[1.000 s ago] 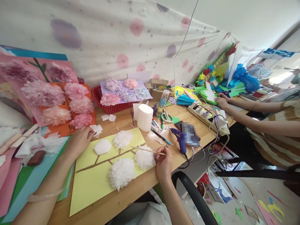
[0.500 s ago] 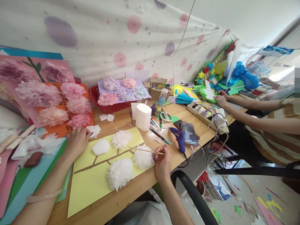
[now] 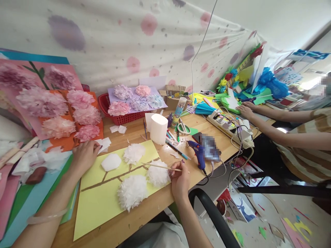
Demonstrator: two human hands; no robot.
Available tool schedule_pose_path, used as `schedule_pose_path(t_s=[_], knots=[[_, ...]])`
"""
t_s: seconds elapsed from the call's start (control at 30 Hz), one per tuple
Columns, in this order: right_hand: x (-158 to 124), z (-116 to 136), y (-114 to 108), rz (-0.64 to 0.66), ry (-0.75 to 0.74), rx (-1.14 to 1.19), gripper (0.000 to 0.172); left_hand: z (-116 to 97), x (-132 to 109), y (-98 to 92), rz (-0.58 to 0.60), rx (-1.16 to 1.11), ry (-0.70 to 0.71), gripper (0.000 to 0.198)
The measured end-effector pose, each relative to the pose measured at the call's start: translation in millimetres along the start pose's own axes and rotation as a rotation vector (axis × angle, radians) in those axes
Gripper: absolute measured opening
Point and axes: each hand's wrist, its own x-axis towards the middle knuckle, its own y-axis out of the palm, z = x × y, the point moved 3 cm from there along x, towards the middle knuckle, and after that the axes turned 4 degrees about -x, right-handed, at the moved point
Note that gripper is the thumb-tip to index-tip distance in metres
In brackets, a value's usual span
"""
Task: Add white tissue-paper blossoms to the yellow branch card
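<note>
A yellow sheet (image 3: 103,203) lies on the wooden table with a brown branch drawn on it and white tissue flowers (image 3: 132,190) stuck along it. My right hand (image 3: 179,179) is closed on a thin wooden stick (image 3: 157,166) whose tip lies over the flower at the sheet's right edge. My left hand (image 3: 85,155) rests at the sheet's upper left corner, fingers curled on small white tissue squares (image 3: 103,143). A flat white tissue pad (image 3: 111,162) sits just right of that hand.
A blue glue gun (image 3: 197,153), pens, scissors (image 3: 183,128) and a white paper roll (image 3: 158,128) lie beyond the sheet. A red basket (image 3: 121,120) and boards of pink flowers (image 3: 51,103) stand behind. Another person's hands (image 3: 245,111) work at the right by a power strip (image 3: 227,125).
My left hand has slid slightly down and left beside the tissue squares. My right hand and the stick stay almost still.
</note>
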Motion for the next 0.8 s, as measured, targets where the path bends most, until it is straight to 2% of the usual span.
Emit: schedule_pose_path(t_s=[0.23, 0.8], knots=[[0.1, -0.9, -0.4, 0.0, -0.003, -0.015, 0.042, -1.2, 1.7, -2.3, 0.05, 0.03, -0.001, 0.033], [-0.8, 0.5, 1.2, 0.002, 0.003, -0.022, 0.045, -1.7, 3.3, 3.4, 0.086, 0.021, -0.003, 0.035]])
